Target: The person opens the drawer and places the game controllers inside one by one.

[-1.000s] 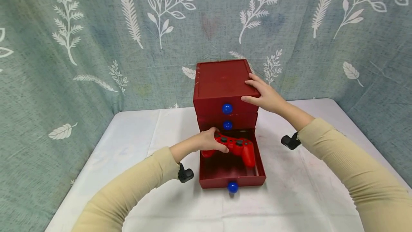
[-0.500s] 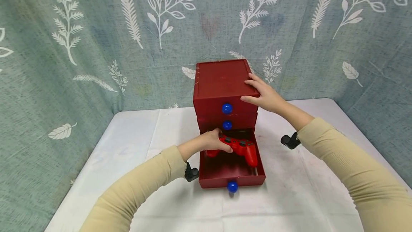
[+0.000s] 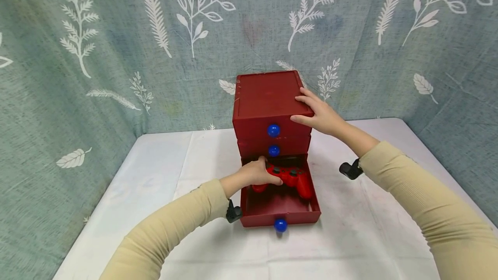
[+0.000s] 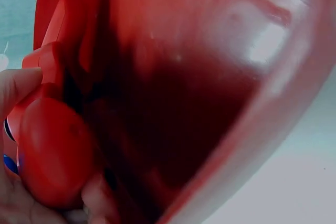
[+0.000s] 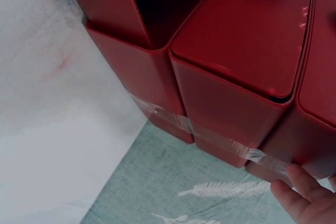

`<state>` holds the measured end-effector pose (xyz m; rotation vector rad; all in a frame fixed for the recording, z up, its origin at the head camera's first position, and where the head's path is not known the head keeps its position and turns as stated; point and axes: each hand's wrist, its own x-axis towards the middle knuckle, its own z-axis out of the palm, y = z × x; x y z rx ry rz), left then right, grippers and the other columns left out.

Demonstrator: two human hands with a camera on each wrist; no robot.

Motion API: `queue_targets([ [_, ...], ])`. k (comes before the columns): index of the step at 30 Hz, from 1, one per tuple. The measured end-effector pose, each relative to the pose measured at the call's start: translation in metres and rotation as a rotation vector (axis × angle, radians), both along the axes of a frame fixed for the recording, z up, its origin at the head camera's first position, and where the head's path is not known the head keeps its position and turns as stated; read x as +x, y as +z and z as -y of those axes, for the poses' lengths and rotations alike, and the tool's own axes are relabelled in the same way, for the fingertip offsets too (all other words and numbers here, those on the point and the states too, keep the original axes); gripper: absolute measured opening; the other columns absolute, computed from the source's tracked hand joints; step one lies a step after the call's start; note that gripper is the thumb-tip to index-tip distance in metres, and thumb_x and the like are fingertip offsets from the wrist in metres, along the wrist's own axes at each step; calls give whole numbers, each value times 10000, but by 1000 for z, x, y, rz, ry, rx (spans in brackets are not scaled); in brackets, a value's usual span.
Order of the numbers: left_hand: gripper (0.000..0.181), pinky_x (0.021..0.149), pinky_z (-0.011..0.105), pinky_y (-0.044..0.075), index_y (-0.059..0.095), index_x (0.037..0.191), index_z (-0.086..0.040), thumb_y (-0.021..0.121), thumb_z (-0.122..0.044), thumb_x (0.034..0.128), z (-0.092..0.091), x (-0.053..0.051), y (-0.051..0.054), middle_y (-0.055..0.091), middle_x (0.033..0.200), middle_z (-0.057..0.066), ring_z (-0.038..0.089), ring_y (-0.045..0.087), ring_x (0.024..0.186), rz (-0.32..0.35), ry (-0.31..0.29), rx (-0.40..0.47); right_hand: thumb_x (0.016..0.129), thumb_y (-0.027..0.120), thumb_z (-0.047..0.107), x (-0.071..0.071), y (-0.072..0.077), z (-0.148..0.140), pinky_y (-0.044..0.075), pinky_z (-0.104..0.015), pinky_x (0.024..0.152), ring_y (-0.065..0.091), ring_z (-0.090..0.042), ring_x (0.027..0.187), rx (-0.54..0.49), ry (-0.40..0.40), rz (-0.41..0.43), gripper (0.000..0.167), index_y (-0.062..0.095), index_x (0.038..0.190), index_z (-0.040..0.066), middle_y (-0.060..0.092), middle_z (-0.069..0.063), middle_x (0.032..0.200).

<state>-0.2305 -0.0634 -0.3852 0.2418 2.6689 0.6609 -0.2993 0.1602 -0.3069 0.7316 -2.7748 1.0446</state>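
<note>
A red game controller [image 3: 297, 178] with black thumbsticks is inside the pulled-out bottom drawer [image 3: 281, 219] of a red drawer unit [image 3: 268, 96]. My left hand [image 3: 257, 173] grips its left end, covering that part in the head view. From the left wrist, the thumb lies on the controller [image 4: 55, 150] and other fingers curl around its rounded handle. My right hand [image 3: 320, 116] rests with spread fingers on the unit's top right edge. In the right wrist view, the right hand's fingertips [image 5: 304, 195] touch the side of the unit.
Blue round knobs mark the top drawer [image 3: 274, 131], the middle drawer [image 3: 274, 151] and the bottom one; the upper two drawers are closed. Clear tape [image 5: 184, 124] runs along the unit's side. A white cloth [image 3: 171, 159] covers the table, with a leaf-patterned curtain [image 3: 194, 77] behind.
My left hand has shifted a little to the right within the bottom drawer, and the controller has moved slightly right with it. The right hand has stayed in place.
</note>
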Motion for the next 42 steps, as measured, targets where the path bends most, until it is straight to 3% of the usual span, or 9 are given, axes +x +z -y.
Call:
queue_targets([
  [13, 879, 858, 377, 460, 385, 1285, -17, 722, -542, 666, -1, 1, -3, 569, 1177, 156, 247, 568, 1005, -8, -71, -233, 846, 620, 413, 2, 0, 1, 243, -529, 1042, 142, -262, 1396, 0, -3, 2, 692, 370, 1399, 80, 119, -21, 1536],
  [19, 969, 669, 331, 481, 356, 1317, 2, 744, -563, 632, -3, -2, -8, 591, 1117, 150, 211, 592, 808, -7, -97, -316, 842, 624, 409, 2, 1, 0, 218, -529, 1053, 138, -257, 1397, 4, -7, -9, 687, 381, 1390, 74, 131, -25, 1534],
  [23, 943, 636, 308, 466, 396, 1282, -21, 742, -591, 616, -2, -4, -10, 609, 1055, 117, 182, 577, 714, -17, -128, -382, 844, 624, 409, 2, 0, 0, 225, -528, 1051, 136, -257, 1398, 2, -3, -5, 687, 378, 1393, 76, 128, -25, 1534],
  [28, 892, 525, 265, 459, 438, 1229, -36, 757, -587, 605, 0, -5, -10, 604, 975, 103, 164, 590, 545, -5, -154, -382, 844, 624, 404, 1, 0, 0, 232, -527, 1049, 134, -253, 1398, -3, -1, -3, 688, 374, 1395, 76, 124, -22, 1535],
  [33, 895, 471, 248, 467, 430, 1257, -46, 763, -572, 613, 0, -6, -8, 593, 1008, 110, 154, 582, 498, 18, -159, -367, 843, 624, 408, 1, 1, 0, 231, -523, 1050, 133, -248, 1399, -4, 1, -8, 690, 375, 1395, 77, 124, -17, 1535],
  [37, 915, 505, 261, 476, 420, 1279, -53, 753, -587, 615, 0, -5, -8, 595, 1027, 110, 163, 595, 527, 16, -158, -386, 844, 622, 407, 1, 1, 0, 234, -528, 1048, 134, -250, 1399, -1, 1, -8, 688, 373, 1396, 79, 123, -16, 1535],
  [42, 912, 644, 297, 472, 439, 1276, -64, 740, -612, 612, 1, -5, -10, 613, 1064, 95, 166, 577, 699, -42, -184, -415, 842, 624, 408, 1, 1, 0, 232, -530, 1047, 142, -255, 1396, 7, -3, -13, 687, 377, 1393, 81, 128, -21, 1534],
])
